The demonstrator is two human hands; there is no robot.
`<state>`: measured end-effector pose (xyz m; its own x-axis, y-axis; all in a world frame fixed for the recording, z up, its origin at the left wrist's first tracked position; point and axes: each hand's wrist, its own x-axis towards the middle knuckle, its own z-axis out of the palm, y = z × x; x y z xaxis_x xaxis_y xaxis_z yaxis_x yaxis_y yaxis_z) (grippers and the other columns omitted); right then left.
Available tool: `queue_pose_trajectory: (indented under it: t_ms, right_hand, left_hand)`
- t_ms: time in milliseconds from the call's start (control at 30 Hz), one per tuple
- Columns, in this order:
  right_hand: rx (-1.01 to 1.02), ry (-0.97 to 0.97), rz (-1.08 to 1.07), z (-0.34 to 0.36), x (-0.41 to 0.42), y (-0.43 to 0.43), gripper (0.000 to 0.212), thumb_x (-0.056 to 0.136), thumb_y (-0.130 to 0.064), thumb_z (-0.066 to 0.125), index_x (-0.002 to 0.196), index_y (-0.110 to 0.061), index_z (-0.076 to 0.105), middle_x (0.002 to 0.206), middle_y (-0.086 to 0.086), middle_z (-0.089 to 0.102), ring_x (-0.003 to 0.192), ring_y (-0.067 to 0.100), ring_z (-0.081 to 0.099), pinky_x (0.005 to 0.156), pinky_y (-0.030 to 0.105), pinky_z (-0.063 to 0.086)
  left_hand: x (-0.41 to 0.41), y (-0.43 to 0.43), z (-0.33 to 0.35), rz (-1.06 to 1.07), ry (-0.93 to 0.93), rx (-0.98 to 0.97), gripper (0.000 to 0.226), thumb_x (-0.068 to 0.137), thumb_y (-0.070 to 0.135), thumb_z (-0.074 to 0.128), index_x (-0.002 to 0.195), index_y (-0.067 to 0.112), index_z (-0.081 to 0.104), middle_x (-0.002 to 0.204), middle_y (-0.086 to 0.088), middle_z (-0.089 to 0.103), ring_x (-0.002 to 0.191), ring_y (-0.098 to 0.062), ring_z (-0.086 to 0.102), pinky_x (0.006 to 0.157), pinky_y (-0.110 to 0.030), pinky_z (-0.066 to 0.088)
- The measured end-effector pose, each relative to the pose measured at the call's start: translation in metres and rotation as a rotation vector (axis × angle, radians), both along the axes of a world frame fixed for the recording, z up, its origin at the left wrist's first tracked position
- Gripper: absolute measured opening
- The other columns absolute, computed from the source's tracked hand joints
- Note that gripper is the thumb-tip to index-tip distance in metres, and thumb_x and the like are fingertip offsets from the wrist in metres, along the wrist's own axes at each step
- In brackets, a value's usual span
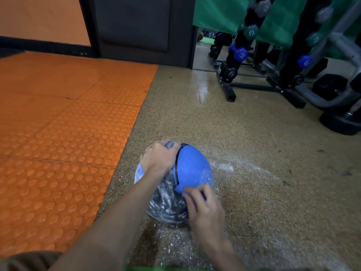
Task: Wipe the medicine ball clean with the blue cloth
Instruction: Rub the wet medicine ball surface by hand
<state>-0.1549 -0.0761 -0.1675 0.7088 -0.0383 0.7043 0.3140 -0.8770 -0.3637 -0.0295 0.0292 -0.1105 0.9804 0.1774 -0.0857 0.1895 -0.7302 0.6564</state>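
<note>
The medicine ball (pixel 192 169) sits on the speckled floor, low in the middle of the view. It has blue and dark panels. Its near side (pixel 166 204) is smeared with white powder, while the upper right blue panel looks mostly clean. My left hand (pixel 159 159) lies over the top of the ball, fingers curled round its far side. My right hand (pixel 203 208) is on the ball's lower right side and holds the blue cloth (pixel 203 195) against it. Only a dark blue sliver of the cloth shows between my fingers.
White powder (pixel 230 167) is scattered on the floor right of the ball and in front of it. An orange studded mat (pixel 64 133) covers the floor to the left. Dumbbell racks (pixel 254 75) stand at the back right, and a dark door (pixel 140 28) is behind.
</note>
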Motion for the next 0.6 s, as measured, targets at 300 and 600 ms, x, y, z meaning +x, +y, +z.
queue_pose_trajectory:
  t_ms: [300,600]
  right_hand:
    - [-0.042,0.007,-0.037,0.007,0.006,0.004,0.011,0.087,-0.036,0.047,0.089,-0.027,0.053,0.071,-0.004,0.052,0.054,0.011,0.049,0.044,0.016,0.035]
    - [0.484,0.456,-0.350,0.016,0.057,-0.052,0.012,0.091,-0.029,0.054,0.096,-0.021,0.062,0.094,0.002,0.067,0.067,0.013,0.053,0.051,0.023,0.037]
  left_hand:
    - [0.004,0.004,-0.001,0.036,0.006,-0.042,0.050,0.087,0.064,0.042,0.126,0.037,0.056,0.130,0.003,0.058,0.125,-0.026,0.047,0.103,-0.038,0.034]
    - [-0.002,0.003,-0.003,0.024,-0.034,-0.008,0.057,0.086,0.068,0.038,0.130,0.035,0.053,0.134,0.005,0.056,0.122,-0.024,0.050,0.103,-0.041,0.037]
